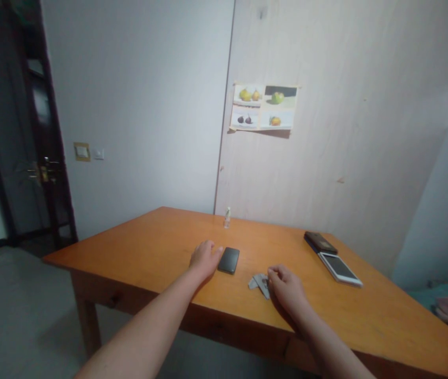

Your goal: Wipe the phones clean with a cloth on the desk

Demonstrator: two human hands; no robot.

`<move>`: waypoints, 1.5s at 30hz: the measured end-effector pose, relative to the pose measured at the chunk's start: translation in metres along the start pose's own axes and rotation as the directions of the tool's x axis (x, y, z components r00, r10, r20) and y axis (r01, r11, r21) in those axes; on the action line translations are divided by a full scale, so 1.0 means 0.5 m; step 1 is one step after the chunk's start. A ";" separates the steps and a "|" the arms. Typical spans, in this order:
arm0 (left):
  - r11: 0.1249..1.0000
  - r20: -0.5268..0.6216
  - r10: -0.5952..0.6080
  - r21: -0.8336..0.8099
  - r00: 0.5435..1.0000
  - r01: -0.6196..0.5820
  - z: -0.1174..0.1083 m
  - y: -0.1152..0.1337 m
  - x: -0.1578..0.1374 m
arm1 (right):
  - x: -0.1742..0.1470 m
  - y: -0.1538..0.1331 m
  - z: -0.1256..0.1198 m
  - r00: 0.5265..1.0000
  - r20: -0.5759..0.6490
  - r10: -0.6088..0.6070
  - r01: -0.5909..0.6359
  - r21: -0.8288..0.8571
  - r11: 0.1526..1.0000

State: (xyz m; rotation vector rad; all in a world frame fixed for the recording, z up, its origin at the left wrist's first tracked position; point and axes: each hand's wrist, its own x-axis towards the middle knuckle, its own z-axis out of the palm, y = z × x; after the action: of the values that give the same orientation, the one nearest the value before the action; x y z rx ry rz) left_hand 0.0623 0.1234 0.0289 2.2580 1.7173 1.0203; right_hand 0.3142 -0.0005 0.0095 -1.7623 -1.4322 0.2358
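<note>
A dark smartphone (229,260) lies flat on the wooden table (137,247). Just left of it rests my left hand (205,258), open, with the thumb stretched toward the phone's edge and nothing held. My right hand (286,284) is closed, its fingers curled round the edge of a small grey cloth (260,284). Most of that cloth lies crumpled on the tabletop near the front edge, while the part at my fingers is hidden.
Near the back edge stands a small clear spray bottle (227,218). To the right lie a brown wallet-like case (320,242) and a white tablet (341,269), touching or nearly so. A fruit picture sheet (264,108) hangs on the wall behind.
</note>
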 end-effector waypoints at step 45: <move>0.957 0.352 0.287 -0.150 0.891 -0.250 0.052 -0.035 0.127 | 0.183 -0.074 0.125 0.912 0.247 -0.327 0.354 -0.071 0.933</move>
State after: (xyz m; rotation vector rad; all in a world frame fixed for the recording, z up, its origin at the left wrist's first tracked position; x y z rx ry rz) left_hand 0.0710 0.1938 0.0283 2.4716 1.1997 0.6418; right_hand 0.2798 0.1097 0.0268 -1.5757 -1.9300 0.1799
